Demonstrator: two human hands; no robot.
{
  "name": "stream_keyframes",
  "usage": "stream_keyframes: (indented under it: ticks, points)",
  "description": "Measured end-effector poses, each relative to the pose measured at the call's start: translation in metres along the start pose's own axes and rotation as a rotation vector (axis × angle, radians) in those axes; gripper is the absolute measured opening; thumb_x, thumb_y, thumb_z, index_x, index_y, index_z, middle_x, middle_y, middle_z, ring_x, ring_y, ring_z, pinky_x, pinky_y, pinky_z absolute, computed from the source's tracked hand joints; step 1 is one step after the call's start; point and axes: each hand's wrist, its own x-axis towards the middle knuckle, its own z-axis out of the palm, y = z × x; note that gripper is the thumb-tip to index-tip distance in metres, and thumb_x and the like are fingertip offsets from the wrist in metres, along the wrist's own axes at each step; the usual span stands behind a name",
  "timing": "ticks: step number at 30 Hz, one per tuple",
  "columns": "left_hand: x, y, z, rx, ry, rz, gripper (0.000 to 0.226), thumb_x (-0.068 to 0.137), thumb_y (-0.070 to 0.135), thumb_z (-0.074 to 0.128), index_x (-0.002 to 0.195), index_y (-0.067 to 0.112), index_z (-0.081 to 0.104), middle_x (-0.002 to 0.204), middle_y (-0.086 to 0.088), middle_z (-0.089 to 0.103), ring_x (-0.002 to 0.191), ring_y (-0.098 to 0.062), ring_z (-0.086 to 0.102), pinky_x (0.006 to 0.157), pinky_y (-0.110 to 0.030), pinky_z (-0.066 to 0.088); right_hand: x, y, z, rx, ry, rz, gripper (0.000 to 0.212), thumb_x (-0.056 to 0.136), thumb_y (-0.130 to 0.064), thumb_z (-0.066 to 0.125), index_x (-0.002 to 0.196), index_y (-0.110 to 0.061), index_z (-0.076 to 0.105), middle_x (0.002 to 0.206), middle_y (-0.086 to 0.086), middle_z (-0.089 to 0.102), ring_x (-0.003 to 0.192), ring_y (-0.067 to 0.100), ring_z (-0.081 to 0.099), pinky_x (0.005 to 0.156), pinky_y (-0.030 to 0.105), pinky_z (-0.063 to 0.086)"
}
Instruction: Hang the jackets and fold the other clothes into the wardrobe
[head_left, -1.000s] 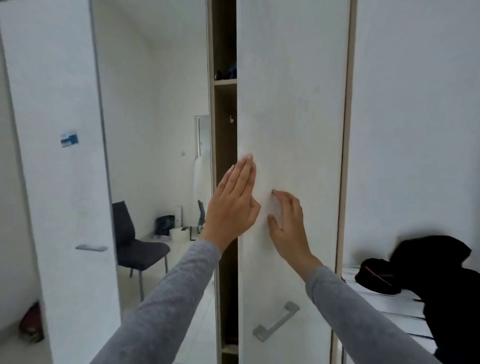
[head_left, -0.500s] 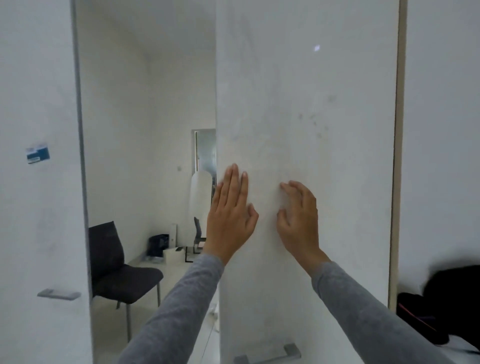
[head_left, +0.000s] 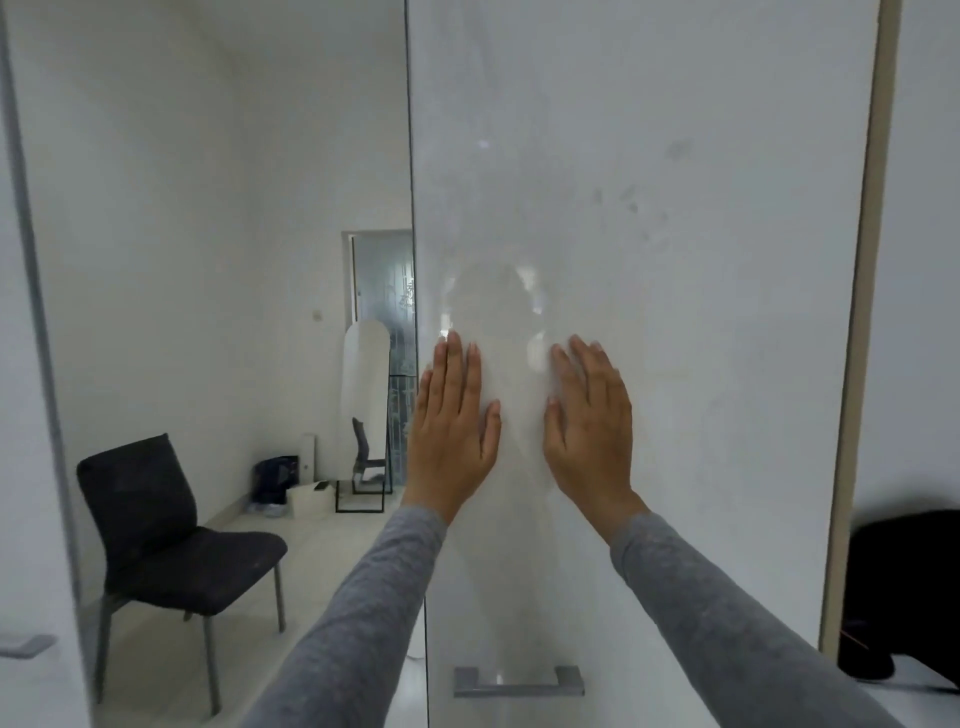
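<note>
A white, glossy wardrobe door (head_left: 675, 260) fills the middle and right of the view, facing the person, with smudges on its upper right and a pale wooden edge strip (head_left: 852, 364) running down its right side. To its left, the view opens onto a white-walled room with a light floor. At the far left edge stands a second white door panel (head_left: 21, 467), with a small grey handle (head_left: 26, 647) low on it.

Two arms in grey sleeves (head_left: 727, 623) reach up from the bottom of the view to the wardrobe door. A black chair (head_left: 166, 530) on metal legs stands in the room on the left, near the wall. At the lower right, past the wooden strip, black clothes (head_left: 904, 597) lie heaped on a white surface (head_left: 924, 691), well apart from both hands.

The left hand (head_left: 452, 431) lies flat on the door just beside its left edge. Its fingers (head_left: 454, 364) are straight, close together and pointing up, holding nothing. The right hand (head_left: 589, 426) lies flat on the door just to the right of it. Its fingers (head_left: 584, 358) are also straight and slightly spread, holding nothing. The thumbs point toward each other with a gap of bare door between them.

A grey metal bar handle (head_left: 517, 688) sits level on the door, low down between the forearms and untouched. Far back in the room, a tall rounded white panel (head_left: 366, 395) stands before a frosted-glass doorway (head_left: 384, 280).
</note>
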Motion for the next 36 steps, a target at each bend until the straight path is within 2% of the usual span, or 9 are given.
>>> stream_keyframes:
  ticks: [5, 12, 17, 20, 24, 32, 34, 36]
  points:
    - [0.008, -0.004, 0.017, 0.011, 0.085, 0.007, 0.062, 0.097, 0.032, 0.031, 0.147, 0.000, 0.015, 0.155, -0.017, 0.011, 0.145, -0.026, 0.008, 0.119, -0.040, 0.012, 0.001, 0.015, 0.019, -0.132, 0.018, -0.082, 0.055, 0.096, -0.024, 0.031, 0.149, -0.014, 0.021, 0.156, 0.006, 0.021, 0.146, 0.019, 0.011, 0.119, 0.040, 0.010]
    - [0.003, -0.008, 0.041, -0.033, 0.107, 0.018, 0.061, 0.095, 0.030, 0.034, 0.145, -0.003, 0.022, 0.153, -0.021, 0.018, 0.144, -0.029, 0.013, 0.118, -0.042, 0.016, -0.009, 0.025, 0.039, -0.233, 0.083, -0.095, 0.054, 0.096, -0.023, 0.032, 0.148, -0.011, 0.024, 0.156, 0.007, 0.017, 0.145, 0.023, 0.014, 0.119, 0.041, 0.010]
    - [0.010, -0.015, 0.055, -0.029, 0.094, 0.018, 0.061, 0.095, 0.032, 0.033, 0.144, -0.003, 0.024, 0.153, -0.021, 0.019, 0.144, -0.028, 0.013, 0.118, -0.043, 0.016, -0.001, 0.031, 0.053, -0.244, 0.098, -0.079, 0.053, 0.096, -0.023, 0.033, 0.148, -0.011, 0.027, 0.155, 0.009, 0.022, 0.145, 0.024, 0.016, 0.119, 0.041, 0.012]
    - [0.010, -0.016, 0.054, -0.015, 0.059, 0.014, 0.063, 0.094, 0.031, 0.035, 0.145, -0.002, 0.020, 0.154, -0.021, 0.017, 0.145, -0.028, 0.010, 0.119, -0.042, 0.014, -0.001, 0.031, 0.054, -0.240, 0.070, -0.063, 0.053, 0.096, -0.023, 0.033, 0.148, -0.011, 0.027, 0.155, 0.009, 0.024, 0.145, 0.023, 0.016, 0.119, 0.040, 0.011]
    - [0.004, -0.012, 0.047, 0.002, 0.011, -0.003, 0.064, 0.095, 0.032, 0.034, 0.147, 0.000, 0.013, 0.156, -0.019, 0.012, 0.145, -0.026, 0.006, 0.119, -0.040, 0.010, -0.007, 0.025, 0.046, -0.224, -0.008, -0.059, 0.056, 0.097, -0.022, 0.035, 0.150, -0.013, 0.020, 0.157, 0.007, 0.017, 0.146, 0.021, 0.010, 0.119, 0.039, 0.009]
    - [0.004, -0.007, 0.018, -0.078, -0.121, -0.046, 0.063, 0.099, 0.031, 0.032, 0.149, 0.006, 0.004, 0.158, -0.011, -0.001, 0.146, -0.020, -0.003, 0.120, -0.038, 0.006, -0.018, 0.007, 0.022, -0.141, -0.131, 0.055, 0.060, 0.095, -0.012, 0.042, 0.151, -0.014, 0.019, 0.158, 0.006, 0.013, 0.147, 0.021, 0.007, 0.119, 0.040, 0.015]
    - [-0.031, -0.003, 0.011, -0.185, -0.192, -0.088, 0.062, 0.099, 0.031, 0.030, 0.150, 0.007, 0.003, 0.159, -0.008, -0.002, 0.146, -0.018, -0.004, 0.119, -0.038, 0.008, -0.042, 0.012, 0.013, -0.127, -0.185, 0.050, 0.067, 0.090, -0.007, 0.050, 0.150, -0.012, 0.020, 0.158, 0.008, 0.014, 0.146, 0.023, 0.009, 0.117, 0.040, 0.023]
    - [-0.100, 0.005, 0.001, -0.270, -0.235, -0.156, 0.061, 0.099, 0.034, 0.026, 0.150, 0.007, 0.007, 0.159, -0.005, -0.001, 0.147, -0.016, -0.002, 0.117, -0.039, 0.015, -0.088, 0.018, -0.002, -0.103, -0.241, 0.016, 0.067, 0.083, -0.005, 0.057, 0.146, -0.010, 0.032, 0.158, 0.005, 0.014, 0.144, 0.025, 0.022, 0.112, 0.036, 0.030]
